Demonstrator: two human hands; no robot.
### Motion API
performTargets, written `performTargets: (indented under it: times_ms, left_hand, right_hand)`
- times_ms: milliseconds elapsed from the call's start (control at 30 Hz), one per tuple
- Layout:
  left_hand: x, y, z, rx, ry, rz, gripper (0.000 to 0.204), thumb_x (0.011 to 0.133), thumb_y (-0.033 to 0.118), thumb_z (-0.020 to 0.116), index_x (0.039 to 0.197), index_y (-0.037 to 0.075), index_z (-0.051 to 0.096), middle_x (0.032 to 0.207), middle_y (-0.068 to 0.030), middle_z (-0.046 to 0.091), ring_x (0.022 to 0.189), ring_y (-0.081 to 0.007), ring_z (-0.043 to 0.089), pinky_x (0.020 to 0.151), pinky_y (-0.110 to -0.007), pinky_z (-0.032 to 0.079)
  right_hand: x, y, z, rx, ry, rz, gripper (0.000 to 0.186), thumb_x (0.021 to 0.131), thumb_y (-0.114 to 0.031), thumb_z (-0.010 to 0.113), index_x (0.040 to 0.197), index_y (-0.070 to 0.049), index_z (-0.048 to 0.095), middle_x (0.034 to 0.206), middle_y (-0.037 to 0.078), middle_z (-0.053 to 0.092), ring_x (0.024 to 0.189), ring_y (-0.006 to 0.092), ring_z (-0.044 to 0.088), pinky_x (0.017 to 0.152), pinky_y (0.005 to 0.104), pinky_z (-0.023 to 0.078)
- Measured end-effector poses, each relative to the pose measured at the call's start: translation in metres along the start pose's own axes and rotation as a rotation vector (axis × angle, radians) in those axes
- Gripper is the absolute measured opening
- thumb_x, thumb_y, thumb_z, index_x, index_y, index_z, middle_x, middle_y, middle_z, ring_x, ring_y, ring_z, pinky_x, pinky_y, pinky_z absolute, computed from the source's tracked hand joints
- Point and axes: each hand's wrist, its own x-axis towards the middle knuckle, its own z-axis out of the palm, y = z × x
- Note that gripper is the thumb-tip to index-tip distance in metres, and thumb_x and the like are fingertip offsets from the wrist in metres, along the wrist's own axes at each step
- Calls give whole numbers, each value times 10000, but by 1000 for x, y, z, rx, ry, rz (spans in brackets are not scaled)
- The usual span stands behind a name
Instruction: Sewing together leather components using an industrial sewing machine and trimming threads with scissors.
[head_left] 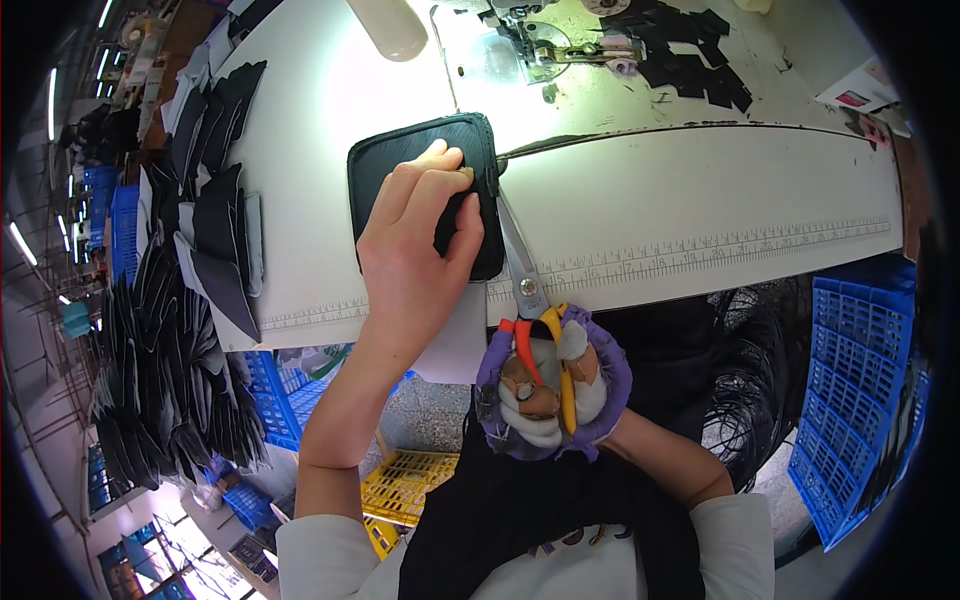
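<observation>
A dark, round-cornered panel (375, 165) with a raised edge lies on the white sewing table. My left hand (415, 225) is on top of it, fingers bent and thumb near the index fingertip, holding the panel down. What is between those fingertips, if anything, is too small to name. My right hand (590, 390), in a worn purple-and-white work covering, is wrapped round the red and yellow handles of a pair of scissors (518, 245). The metal blades point away from me, and their tip reaches the panel's right edge.
A sewing machine's presser foot (545, 50) is at the far side, with black scraps (690, 60) beside it. Stacked dark fabric pieces (215, 210) hang over the table's left. A printed ruler (700, 245) follows the near edge. A blue crate (850, 390) stands at right, a yellow one (410, 485) below.
</observation>
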Motion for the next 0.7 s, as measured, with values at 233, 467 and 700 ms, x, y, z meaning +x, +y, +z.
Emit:
performTargets:
  times_ms: [233,467,700]
  left_hand:
    - [-1,0,-1,-16,-15,11,195,814,-84,671,988,4,671,1114,-96,698,1171,-290,665,953,-338,517]
    - [1,-5,0,18,10,50,199,793,-71,691,964,29,679,1078,-66,697,1116,-266,681,885,-326,530]
    - [8,-2,-10,-14,-44,41,158,817,-42,711,957,22,676,1051,-64,692,1056,-245,691,878,-304,518]
  right_hand:
    - [0,-6,11,20,39,14,554,1085,-500,310,1207,-6,528,994,183,603,619,167,411,551,288,365]
    - [9,-9,17,-5,-8,25,536,1077,-494,348,1202,-6,531,1027,201,609,596,158,446,543,255,383]
    - [-3,-10,34,-269,324,-44,456,1081,-439,421,1180,-10,539,982,180,625,607,135,513,551,213,413]
